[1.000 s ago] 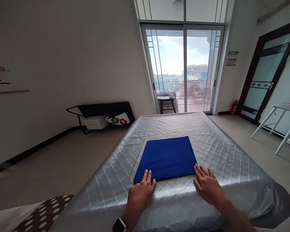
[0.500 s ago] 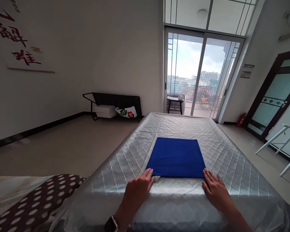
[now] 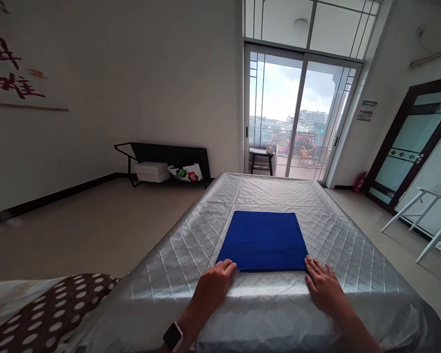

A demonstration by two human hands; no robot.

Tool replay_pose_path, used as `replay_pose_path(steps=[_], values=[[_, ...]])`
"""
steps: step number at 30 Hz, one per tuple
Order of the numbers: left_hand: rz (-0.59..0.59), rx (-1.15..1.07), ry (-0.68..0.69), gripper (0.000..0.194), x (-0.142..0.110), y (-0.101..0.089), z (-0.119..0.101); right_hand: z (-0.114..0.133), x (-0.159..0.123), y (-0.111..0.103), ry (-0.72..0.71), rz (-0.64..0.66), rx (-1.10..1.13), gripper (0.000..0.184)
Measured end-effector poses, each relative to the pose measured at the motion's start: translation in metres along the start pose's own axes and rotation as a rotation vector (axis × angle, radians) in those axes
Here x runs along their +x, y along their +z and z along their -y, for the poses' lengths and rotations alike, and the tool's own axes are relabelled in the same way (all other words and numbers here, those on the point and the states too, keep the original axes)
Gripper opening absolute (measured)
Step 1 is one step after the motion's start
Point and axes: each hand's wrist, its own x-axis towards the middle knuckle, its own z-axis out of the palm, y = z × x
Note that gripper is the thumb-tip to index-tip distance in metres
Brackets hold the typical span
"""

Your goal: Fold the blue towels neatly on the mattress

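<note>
A folded blue cloth (image 3: 263, 241) lies flat as a neat rectangle on the silver quilted cover (image 3: 279, 304). My left hand (image 3: 216, 279), with a dark watch (image 3: 173, 336) on its wrist, is at the cloth's near left corner. Its fingers are curled and pressed together over that corner, partly hiding it. At the near right corner rests my right hand (image 3: 323, 284), palm down, fingers stretched out and their tips touching the cloth's edge.
Brown polka-dot fabric (image 3: 59, 314) lies at the lower left. Beyond the covered surface, a black rack (image 3: 172, 153) with a white box (image 3: 151, 172) stands by the wall. Sliding glass doors (image 3: 275, 93) are behind, and a white table (image 3: 435, 193) is on the right.
My left hand's fingers have gone from stretched out to curled at the cloth's corner, covering a small pale piece seen there before. My right hand stays at its corner. The view has shifted slightly.
</note>
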Motion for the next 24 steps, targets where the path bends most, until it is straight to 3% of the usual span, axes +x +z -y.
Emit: replay_pose_path(steps=[7, 12, 17, 24], values=[[-0.085, 0.108, 0.134, 0.028, 0.000, 0.003, 0.004, 0.006, 0.003, -0.011, -0.024, -0.112, -0.049, 0.047], [-0.183, 0.042, 0.210, 0.026, 0.001, 0.010, 0.006, 0.014, -0.001, -0.021, -0.044, -0.138, -0.055, 0.047], [-0.134, -0.024, 0.268, 0.031, 0.003, 0.013, 0.004, 0.014, -0.003, -0.029, -0.085, -0.155, -0.031, 0.043], [-0.085, -0.123, 0.207, 0.025, 0.007, 0.004, 0.001, 0.010, -0.002, -0.030, -0.159, -0.119, -0.077, 0.042]])
